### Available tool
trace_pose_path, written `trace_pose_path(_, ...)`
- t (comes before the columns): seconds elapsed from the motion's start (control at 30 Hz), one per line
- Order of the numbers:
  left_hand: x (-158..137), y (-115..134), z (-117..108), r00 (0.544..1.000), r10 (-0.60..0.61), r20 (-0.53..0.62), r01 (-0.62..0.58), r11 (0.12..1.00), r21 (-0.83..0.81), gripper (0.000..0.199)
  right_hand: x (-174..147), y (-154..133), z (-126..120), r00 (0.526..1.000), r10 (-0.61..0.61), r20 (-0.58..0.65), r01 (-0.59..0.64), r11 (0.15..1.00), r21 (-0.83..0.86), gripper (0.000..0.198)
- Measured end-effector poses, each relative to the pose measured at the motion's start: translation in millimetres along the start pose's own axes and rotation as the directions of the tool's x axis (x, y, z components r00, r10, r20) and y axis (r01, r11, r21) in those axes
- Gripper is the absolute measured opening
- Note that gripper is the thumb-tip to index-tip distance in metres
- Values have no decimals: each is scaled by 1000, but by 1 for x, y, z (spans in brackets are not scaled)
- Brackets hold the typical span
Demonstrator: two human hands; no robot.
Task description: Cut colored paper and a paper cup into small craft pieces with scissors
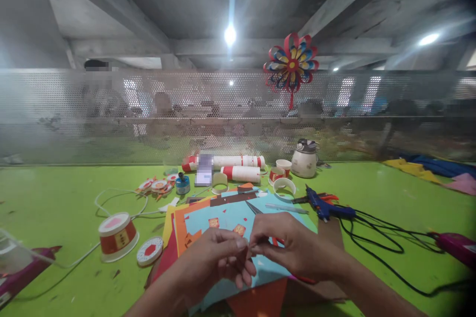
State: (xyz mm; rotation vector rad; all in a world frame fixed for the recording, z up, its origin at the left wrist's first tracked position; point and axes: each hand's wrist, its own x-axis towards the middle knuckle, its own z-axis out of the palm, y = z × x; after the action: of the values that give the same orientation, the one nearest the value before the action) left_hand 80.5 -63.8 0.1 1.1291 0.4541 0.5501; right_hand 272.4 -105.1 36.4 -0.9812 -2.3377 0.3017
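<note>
Both hands meet over a stack of coloured paper, with light blue on top. My left hand has its thumb and index finger pressed together, the other fingers loosely curled. Close against it, my right hand pinches at the same spot; whatever is between the fingertips is too small to make out. Scissors with red handles show partly beneath my right hand; whether it grips them is hidden. Two small red and gold paper cutouts, one a patterned piece and one a similar piece, lie just beyond my fingers.
Left stand an upturned red paper cup and a round disc. Behind are a phone, stacked cups, a blue bottle and a white flask. A blue glue gun trails black cords right. A perforated screen bounds the table.
</note>
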Motion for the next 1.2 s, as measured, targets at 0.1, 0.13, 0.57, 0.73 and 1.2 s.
trace_pose_path(0.1,0,0,-1,1000,-7,-5,7,1000,7,27,0,0,1,1000,1,11,-1,1000,-15,11)
trace_pose_path(0.13,0,0,-1,1000,-10,-3,10,1000,9,27,-1,1,1,1000,1,12,-1,1000,-18,11)
trace_pose_path(0.57,0,-2,-1,1000,-1,-1,1,1000,18,23,-3,1,3,999,14,30,-13,999,-39,12)
trace_pose_path(0.73,1,-1,0,1000,-2,8,2,1000,-6,19,-4,0,3,1000,29,5,-29,999,-42,11)
trace_pose_path(1.2,3,-4,-1,1000,22,-9,-21,998,61,19,-2,0,2,996,90,27,-88,994,-60,12)
